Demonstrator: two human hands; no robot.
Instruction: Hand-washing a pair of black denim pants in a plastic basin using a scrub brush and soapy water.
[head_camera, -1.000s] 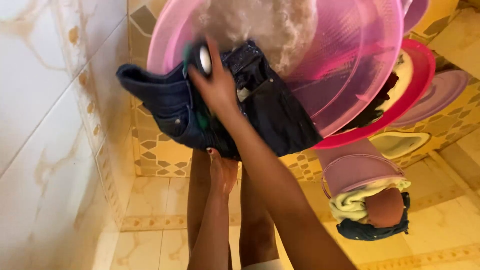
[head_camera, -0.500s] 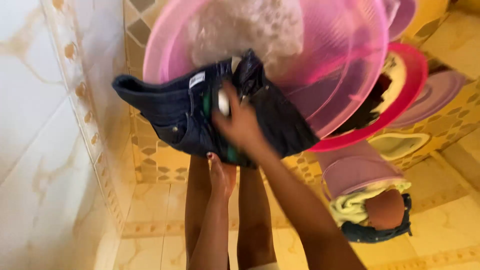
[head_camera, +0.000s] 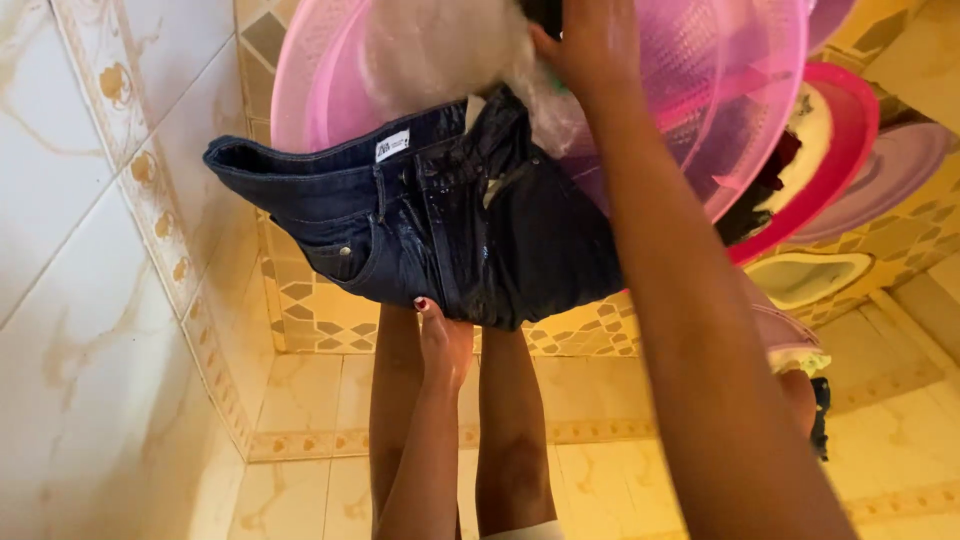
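- Jeans (head_camera: 440, 235) dark blue, wet, draped over the near rim of the pink basin (head_camera: 720, 110); waistband to 9 o'clock, legs hanging down toward 6 o'clock. A small white label sits at the waistband, top centre.
- Suds (head_camera: 440, 50) fill the basin behind the jeans, at 12 o'clock.
- Left hand (head_camera: 443, 340) under the cloth at 6 o'clock of the jeans, fingers curled up against the hanging hem, touching it; whether it truly pinches the cloth I cannot tell.
- Right hand (head_camera: 590, 40) up at 12 to 1 o'clock in the basin, closed round something dark and something green; the object itself is mostly hidden, so no name for it.
- Red basin (head_camera: 840, 150) with dark clothes just behind the pink one, toward 3 o'clock; purple lid beyond it. Tiled floor (head_camera: 310, 400) and wall (head_camera: 90, 250) below and at 9 o'clock.
- Judgement on doing this well: keep the left hand as a firm support below so the heavy wet denim does not slide off the rim to the floor.
- Work the seam and fly area flat over the rim, where the cloth is taut; bunched folds would scrub poorly.
- Bring plenty of suds down with the right hand; the denim looks wet only in the middle.
- Risk: the basin is tilted, and a hard push could tip it or spill.
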